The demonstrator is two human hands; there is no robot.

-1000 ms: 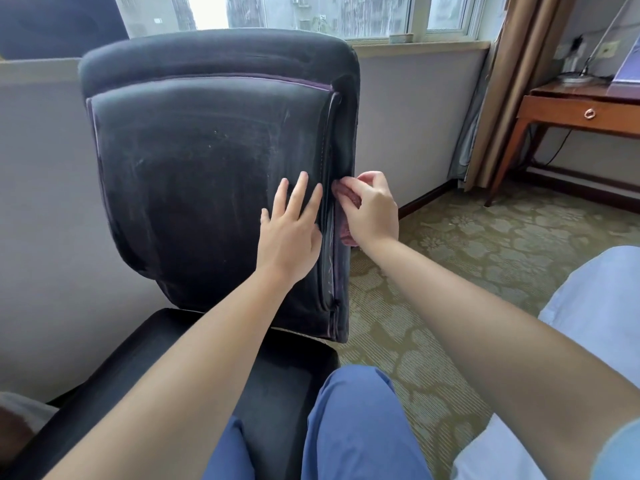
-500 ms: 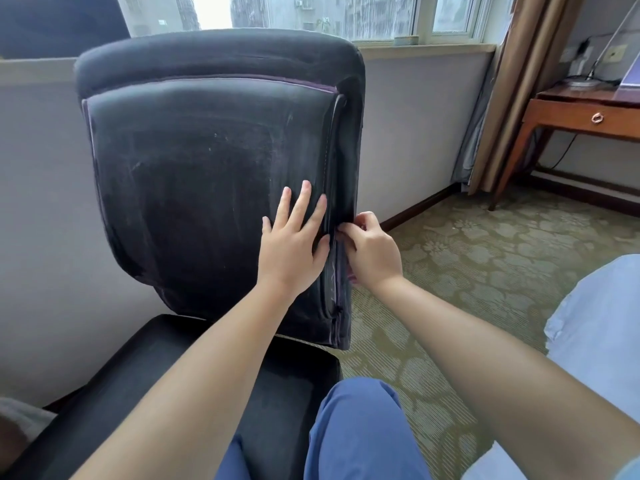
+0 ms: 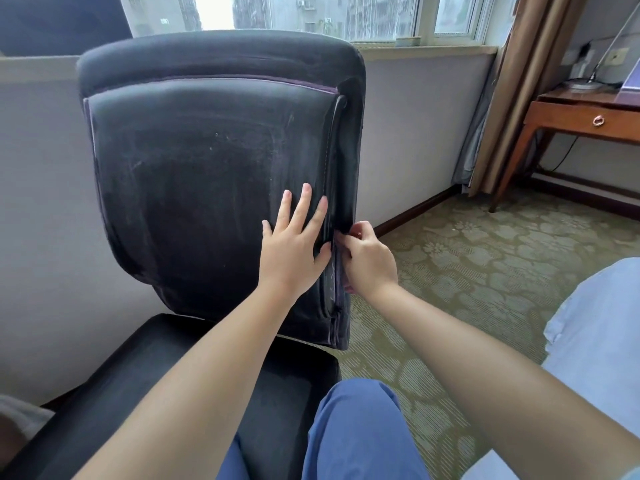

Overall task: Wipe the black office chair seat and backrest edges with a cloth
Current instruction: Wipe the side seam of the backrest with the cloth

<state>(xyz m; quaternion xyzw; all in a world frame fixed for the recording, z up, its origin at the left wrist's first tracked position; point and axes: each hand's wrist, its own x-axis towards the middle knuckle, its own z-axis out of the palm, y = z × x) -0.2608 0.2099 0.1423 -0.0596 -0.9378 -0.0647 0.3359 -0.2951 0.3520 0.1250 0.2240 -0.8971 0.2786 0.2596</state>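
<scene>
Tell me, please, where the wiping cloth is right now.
The pinkish cloth is bunched in the right hand, pressed to the black chair backrest's right edge, beside the flat left hand.

wooden desk [image 3: 585,121], curtain [image 3: 519,81], patterned carpet [image 3: 485,265]

- The left hand [image 3: 294,252] lay flat, palm down, fingers straight and slightly spread, pointing up and away, the thumb out to the right.
- The left forearm ran bare from the lower left up to the wrist.
- The right hand [image 3: 370,261] sat just right of the left, fingers curled in a pinch, knuckles up.
- The right forearm came bare from the lower right corner; both arms were stretched forward.
</scene>
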